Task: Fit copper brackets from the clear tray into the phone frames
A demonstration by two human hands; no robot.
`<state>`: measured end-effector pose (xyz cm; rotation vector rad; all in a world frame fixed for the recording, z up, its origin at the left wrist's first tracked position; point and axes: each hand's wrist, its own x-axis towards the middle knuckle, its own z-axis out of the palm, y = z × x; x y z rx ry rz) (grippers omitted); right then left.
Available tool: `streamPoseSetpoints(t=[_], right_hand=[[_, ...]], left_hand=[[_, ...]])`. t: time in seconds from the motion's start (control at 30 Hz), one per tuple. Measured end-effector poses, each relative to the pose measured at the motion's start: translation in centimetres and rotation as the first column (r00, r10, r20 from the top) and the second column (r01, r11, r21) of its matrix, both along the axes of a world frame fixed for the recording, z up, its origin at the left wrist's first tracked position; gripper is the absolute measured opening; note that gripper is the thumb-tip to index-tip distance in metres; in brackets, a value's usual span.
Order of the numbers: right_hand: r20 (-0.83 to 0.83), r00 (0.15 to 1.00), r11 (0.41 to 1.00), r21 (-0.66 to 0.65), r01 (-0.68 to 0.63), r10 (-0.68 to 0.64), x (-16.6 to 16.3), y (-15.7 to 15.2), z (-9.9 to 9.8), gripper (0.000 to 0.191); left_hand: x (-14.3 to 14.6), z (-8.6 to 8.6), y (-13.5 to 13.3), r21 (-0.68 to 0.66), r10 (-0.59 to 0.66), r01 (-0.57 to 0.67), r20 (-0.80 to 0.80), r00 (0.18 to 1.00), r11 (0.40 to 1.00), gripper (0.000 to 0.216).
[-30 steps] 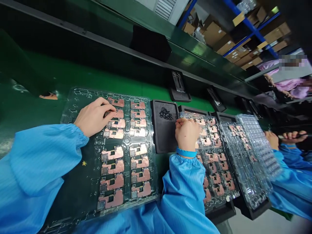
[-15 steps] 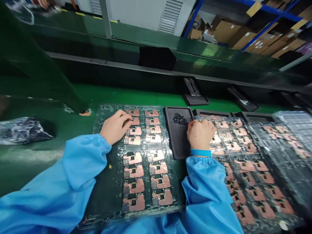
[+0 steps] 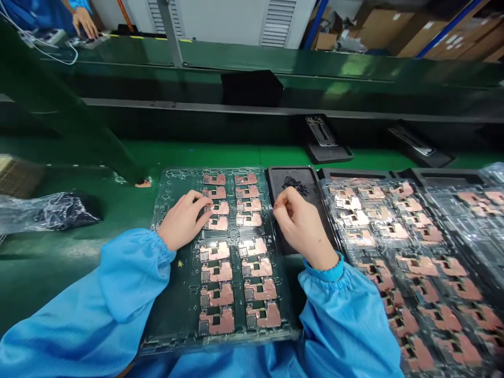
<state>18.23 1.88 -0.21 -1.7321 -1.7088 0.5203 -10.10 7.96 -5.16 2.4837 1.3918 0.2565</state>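
Note:
A clear plastic tray (image 3: 165, 325) in front of me holds copper-coloured phone circuit boards (image 3: 216, 296) in two columns. My left hand (image 3: 183, 218) reaches in from its left side, fingers bent and slightly apart, fingertips touching a board (image 3: 219, 208) in the upper left column. To the right, my right hand (image 3: 303, 226) is over a black tray (image 3: 281, 181), with thumb and forefinger pinched together near the clear tray's right edge. Whatever is in that pinch is too small to make out. Small black pieces (image 3: 295, 185) lie heaped in the black tray beyond this hand.
More clear trays of copper boards (image 3: 417, 265) stand on the right. Phone frames (image 3: 321, 131) rest on black holders behind. At left are a plastic bag with dark contents (image 3: 59, 210) and a slanting green post (image 3: 106, 142). Another person's hand (image 3: 84, 22) shows at the far upper left.
My right hand has moved left from the black tray's right side toward the clear tray, fingers pinched. My left hand has shifted slightly down the left column. The view has turned somewhat.

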Motion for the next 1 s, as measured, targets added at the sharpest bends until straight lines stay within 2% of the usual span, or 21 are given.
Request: streamPoseSetpoints(t=[0.07, 0.17, 0.33, 0.43, 0.57, 0.67, 0.77, 0.87, 1.0], right_hand=[[-0.138, 0.988, 0.997, -0.033, -0.072, 0.067, -0.8, -0.3, 0.0, 0.01], [-0.311, 0.946, 0.995, -0.023, -0.102, 0.09, -0.9, -0.1, -0.6, 0.007], [-0.328, 0.939, 0.989, -0.059, -0.134, 0.107, -0.4, 0.2, -1.3, 0.009], [-0.396, 0.906, 0.978, -0.074, -0.193, 0.149, -0.8, 0.3, -1.2, 0.014], [-0.55, 0.81, 0.942, -0.115, -0.316, 0.204, -1.4, 0.2, -1.1, 0.012], [-0.648, 0.725, 0.892, -0.152, -0.425, 0.235, -1.5, 0.1, -1.1, 0.016], [-0.716, 0.649, 0.843, -0.162, -0.513, 0.257, -1.8, -0.1, -1.2, 0.02], [-0.749, 0.617, 0.801, -0.204, -0.563, 0.242, -3.0, -0.4, -1.4, 0.022], [-0.739, 0.622, 0.786, -0.212, -0.58, 0.259, -4.8, -0.9, -1.6, 0.014]], left_hand=[[-0.1, -0.1, 0.0, 0.005, -0.017, 0.017, 0.015, 1.0, 1.0, 0.032], [0.0, -0.3, -0.1, 0.012, -0.03, 0.029, 0.034, 0.999, 0.999, 0.036], [0.5, -0.3, -0.1, 0.033, -0.003, -0.001, 0.101, 0.995, 0.999, 0.029], [0.7, 0.4, -0.2, 0.038, 0.004, -0.01, 0.166, 0.986, 0.999, 0.019], [0.4, 2.2, -1.3, 0.02, 0.065, -0.074, 0.294, 0.954, 0.997, 0.018], [-0.3, 3.5, -3.2, -0.174, 0.227, -0.163, 0.471, 0.852, 0.971, 0.024], [-0.6, 3.9, -5.2, -0.365, 0.366, -0.176, 0.561, 0.742, 0.914, 0.025], [-0.3, 3.4, -6.3, -0.501, 0.423, -0.081, 0.621, 0.66, 0.862, 0.028], [0.0, 2.2, -6.5, -0.663, 0.516, 0.051, 0.626, 0.585, 0.747, 0.039]])
